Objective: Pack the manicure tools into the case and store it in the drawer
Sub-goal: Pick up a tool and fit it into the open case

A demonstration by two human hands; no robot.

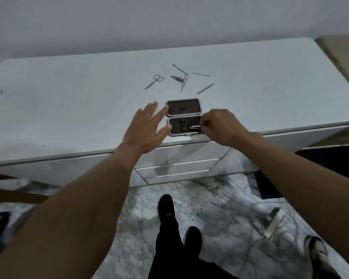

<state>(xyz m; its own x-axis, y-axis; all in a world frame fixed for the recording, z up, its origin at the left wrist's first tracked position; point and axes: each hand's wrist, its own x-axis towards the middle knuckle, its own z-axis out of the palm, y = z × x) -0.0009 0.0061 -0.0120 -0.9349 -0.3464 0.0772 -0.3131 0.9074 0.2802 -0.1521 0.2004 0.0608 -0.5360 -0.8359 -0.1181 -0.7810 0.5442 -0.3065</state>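
White and long, the dresser top (69,109) runs along a pale wall, with marble floor below. Near its front edge lies the case (184,117), opened flat with both dark-lined halves facing up, above a stack of closed drawers (177,166). The left hand (147,127) is spread wide, its fingertips touching the left edge of the case. The right hand (220,125) pinches a small metal tool (195,127) between thumb and fingers, holding it over the right part of the near half. Behind the case, loose on the top, lie the scissors (154,81), the nail clipper (176,78), the tweezers (184,83), a thin pick (200,74), another thin stick (178,67) and a nail file (205,89).
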